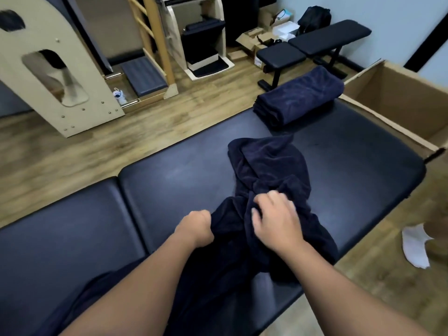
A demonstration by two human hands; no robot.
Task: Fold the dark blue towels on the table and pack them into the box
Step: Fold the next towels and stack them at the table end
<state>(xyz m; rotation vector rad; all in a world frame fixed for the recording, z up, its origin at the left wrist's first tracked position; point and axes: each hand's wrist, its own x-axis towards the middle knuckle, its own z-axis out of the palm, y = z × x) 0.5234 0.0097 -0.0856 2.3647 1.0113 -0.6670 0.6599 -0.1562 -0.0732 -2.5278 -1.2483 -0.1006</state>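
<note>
A crumpled dark blue towel [269,170] lies in a heap across the black padded table [169,180]. My left hand [196,226] grips its near edge in a fist. My right hand [276,218] clutches a bunch of the same towel just to the right, fingers curled into the cloth. A stack of folded dark blue towels [299,98] sits at the table's far end. The open cardboard box [392,98] stands beyond the table's far right corner, its inside showing bare cardboard.
A black workout bench [312,44] stands on the wooden floor behind the folded stack. Wooden exercise equipment [55,76] fills the far left. A white sock [415,246] lies on the floor at the right. Small boxes clutter the back wall.
</note>
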